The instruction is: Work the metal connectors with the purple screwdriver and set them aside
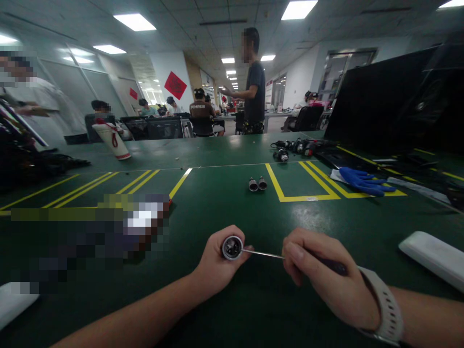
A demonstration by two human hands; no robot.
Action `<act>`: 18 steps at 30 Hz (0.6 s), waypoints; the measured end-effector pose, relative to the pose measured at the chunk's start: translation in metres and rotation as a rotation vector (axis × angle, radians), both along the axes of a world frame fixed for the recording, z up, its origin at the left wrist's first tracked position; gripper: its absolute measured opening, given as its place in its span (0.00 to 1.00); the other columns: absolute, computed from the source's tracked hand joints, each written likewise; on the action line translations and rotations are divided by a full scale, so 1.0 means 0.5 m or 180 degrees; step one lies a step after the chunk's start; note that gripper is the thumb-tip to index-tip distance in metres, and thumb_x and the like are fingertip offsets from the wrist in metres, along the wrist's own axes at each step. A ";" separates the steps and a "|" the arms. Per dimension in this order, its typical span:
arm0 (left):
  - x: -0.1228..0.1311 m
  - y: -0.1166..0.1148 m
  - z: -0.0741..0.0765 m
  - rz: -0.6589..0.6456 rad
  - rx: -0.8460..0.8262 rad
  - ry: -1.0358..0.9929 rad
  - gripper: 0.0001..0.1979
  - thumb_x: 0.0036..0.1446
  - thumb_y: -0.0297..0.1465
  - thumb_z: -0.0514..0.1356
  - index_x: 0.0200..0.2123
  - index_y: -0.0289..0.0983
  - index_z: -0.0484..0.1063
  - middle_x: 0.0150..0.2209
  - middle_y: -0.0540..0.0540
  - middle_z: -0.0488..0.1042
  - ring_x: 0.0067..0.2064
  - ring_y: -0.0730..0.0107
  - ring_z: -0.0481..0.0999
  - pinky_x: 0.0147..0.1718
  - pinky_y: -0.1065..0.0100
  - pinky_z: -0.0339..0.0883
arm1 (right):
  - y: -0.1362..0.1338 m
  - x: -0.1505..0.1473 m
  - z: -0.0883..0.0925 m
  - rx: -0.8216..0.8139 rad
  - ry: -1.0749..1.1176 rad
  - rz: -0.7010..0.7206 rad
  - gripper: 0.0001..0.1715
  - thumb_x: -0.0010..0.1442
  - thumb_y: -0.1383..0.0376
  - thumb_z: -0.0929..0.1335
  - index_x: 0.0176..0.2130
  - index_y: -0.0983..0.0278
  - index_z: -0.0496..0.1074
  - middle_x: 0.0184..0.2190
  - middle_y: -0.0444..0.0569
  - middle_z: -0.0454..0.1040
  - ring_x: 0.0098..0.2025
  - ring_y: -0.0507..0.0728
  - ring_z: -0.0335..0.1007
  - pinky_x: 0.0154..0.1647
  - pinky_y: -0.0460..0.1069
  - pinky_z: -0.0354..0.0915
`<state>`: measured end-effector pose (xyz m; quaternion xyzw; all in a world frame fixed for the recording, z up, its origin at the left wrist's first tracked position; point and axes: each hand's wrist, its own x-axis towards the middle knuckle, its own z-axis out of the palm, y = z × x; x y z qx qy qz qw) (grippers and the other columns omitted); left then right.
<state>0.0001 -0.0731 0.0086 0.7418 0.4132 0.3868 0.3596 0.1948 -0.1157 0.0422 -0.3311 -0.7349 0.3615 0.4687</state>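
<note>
My left hand [219,261] is closed around a round metal connector [232,247], its open end facing me with some parts visible inside the ring. In my right hand [322,275] is a screwdriver [264,253] with a thin metal shaft and a dark handle, mostly covered by the fingers. The shaft points left, and its tip meets the connector's right rim near my left thumb. Whether the tip sits in a screw cannot be made out. Farther up the table stand two similar metal connectors [257,183], side by side.
The green table [203,212] carries yellow tape lines. Blue gloves [362,181] and a dark monitor [391,96] are on the right, with several black connectors [297,147] farther back. A white object [435,256] lies right, a partly blurred phone-like thing [148,222] left. People stand and sit beyond.
</note>
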 end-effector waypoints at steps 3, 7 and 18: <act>-0.002 0.001 0.003 0.0103 -0.0089 -0.0094 0.08 0.48 0.28 0.61 0.23 0.36 0.62 0.22 0.55 0.62 0.24 0.76 0.62 0.22 0.73 0.56 | 0.006 0.006 -0.011 -0.0190 0.0278 -0.0036 0.20 0.64 0.61 0.59 0.23 0.65 0.64 0.17 0.41 0.63 0.20 0.48 0.58 0.22 0.45 0.55; -0.004 0.000 0.005 0.0074 -0.0139 -0.0055 0.08 0.48 0.28 0.61 0.24 0.36 0.63 0.23 0.54 0.63 0.25 0.76 0.63 0.23 0.73 0.57 | 0.010 0.012 -0.026 -0.0329 0.0548 -0.0006 0.17 0.64 0.61 0.60 0.25 0.64 0.64 0.19 0.41 0.63 0.21 0.49 0.59 0.22 0.45 0.55; 0.004 -0.010 0.005 -0.0606 0.0267 0.1012 0.06 0.49 0.31 0.59 0.31 0.37 0.66 0.30 0.49 0.71 0.32 0.69 0.68 0.32 0.67 0.62 | 0.003 -0.016 -0.018 0.0696 -0.0523 0.0093 0.04 0.59 0.71 0.63 0.36 0.64 0.66 0.31 0.47 0.69 0.34 0.53 0.65 0.34 0.49 0.62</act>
